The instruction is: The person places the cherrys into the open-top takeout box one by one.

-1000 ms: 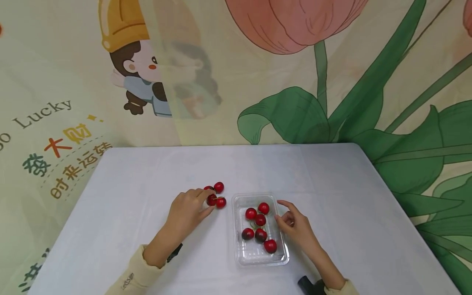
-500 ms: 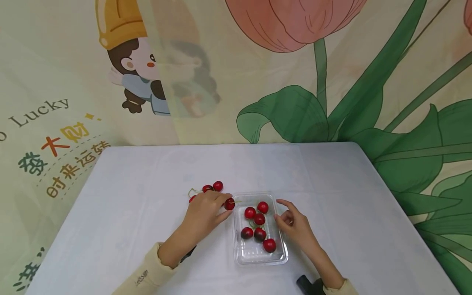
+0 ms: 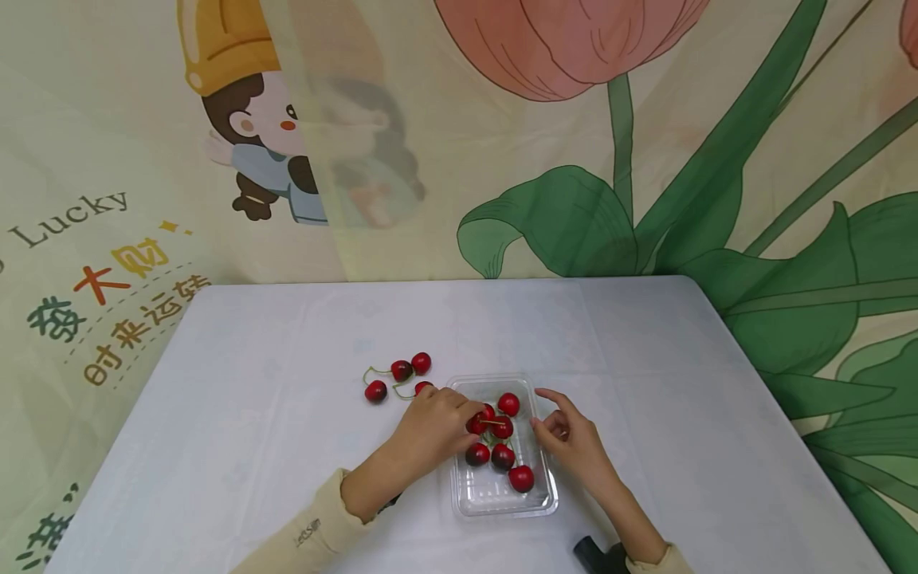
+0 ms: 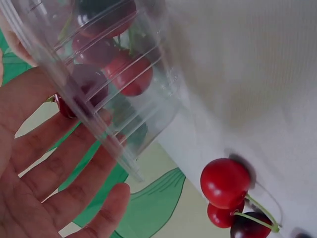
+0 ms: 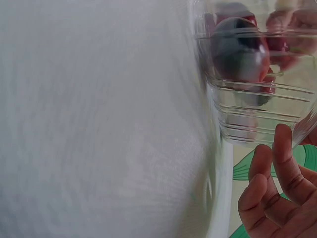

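**Cherries: four on the cloth, about six in the tray**

Count them in the head view: four cherries (image 3: pixel 400 379) lie loose on the table (image 3: pixel 251 414) just left of the tray (image 3: pixel 502 498), though the fourth is half hidden by your fingers. Inside the tray you have five resting cherries (image 3: pixel 505 446) plus the one you carry.

Your left hand (image 3: pixel 433 422) reaches over the tray's left wall, thumb and fingers pinching a cherry (image 3: pixel 476 424) above the others. Your right hand (image 3: pixel 570 438) rests at the tray's right wall, fingers loosely bent, gripping nothing.

A second ago your left hand sat on the loose cluster; half a second ago it held the cherry at the tray's edge. Now it is inside. Your right hand has not moved.

The left wrist view shows the tray wall (image 4: pixel 124 114) across your spread fingers (image 4: pixel 59 163) and three loose cherries (image 4: pixel 225 182) beyond, but hides the pinch. The right wrist view shows your curled fingers (image 5: pixel 277 193) just clear of the tray corner (image 5: pixel 257 114).
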Available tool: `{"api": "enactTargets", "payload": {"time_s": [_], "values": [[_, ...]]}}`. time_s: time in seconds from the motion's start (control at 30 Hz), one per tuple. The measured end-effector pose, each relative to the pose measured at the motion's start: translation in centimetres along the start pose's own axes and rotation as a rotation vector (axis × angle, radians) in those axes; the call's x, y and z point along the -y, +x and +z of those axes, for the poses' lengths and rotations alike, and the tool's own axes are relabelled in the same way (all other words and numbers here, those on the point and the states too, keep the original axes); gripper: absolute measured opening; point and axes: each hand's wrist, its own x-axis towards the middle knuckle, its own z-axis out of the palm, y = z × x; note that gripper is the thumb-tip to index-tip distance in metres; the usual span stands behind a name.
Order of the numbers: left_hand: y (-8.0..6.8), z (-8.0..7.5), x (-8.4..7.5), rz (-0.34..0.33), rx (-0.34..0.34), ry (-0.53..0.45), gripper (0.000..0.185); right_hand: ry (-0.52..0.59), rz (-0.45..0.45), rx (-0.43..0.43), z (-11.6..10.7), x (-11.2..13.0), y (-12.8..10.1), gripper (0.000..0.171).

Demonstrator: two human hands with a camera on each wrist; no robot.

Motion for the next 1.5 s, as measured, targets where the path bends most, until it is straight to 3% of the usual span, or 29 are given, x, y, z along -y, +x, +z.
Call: {"api": "enactTargets", "payload": {"time_s": [0.3, 0.7, 0.9, 1.37, 1.5], "values": [[0.2, 1.0, -0.1, 0.004, 0.077, 0.003, 0.035, -0.006, -0.019, -0.005, 0.0, 0.2, 0.1, 0.047], [0.9, 1.1, -0.8, -0.008, 0.210, 0.062, 0.034, -0.001, -0.009, -0.010, 0.1, 0.2, 0.1, 0.047], [1.1, 1.2, -1.0, -0.018, 0.266, 0.038, 0.033, -0.003, 0.009, -0.011, 0.1, 0.2, 0.0, 0.048], [0.9, 0.6, -1.3, -0.017, 0.259, 0.052, 0.037, -0.011, 0.009, -0.012, 0.1, 0.4, -0.1, 0.047], [0.6, -0.1, -1.2, -0.017, 0.222, 0.069, 0.039, -0.013, 0.009, -0.011, 0.1, 0.5, -0.1, 0.047]]}}
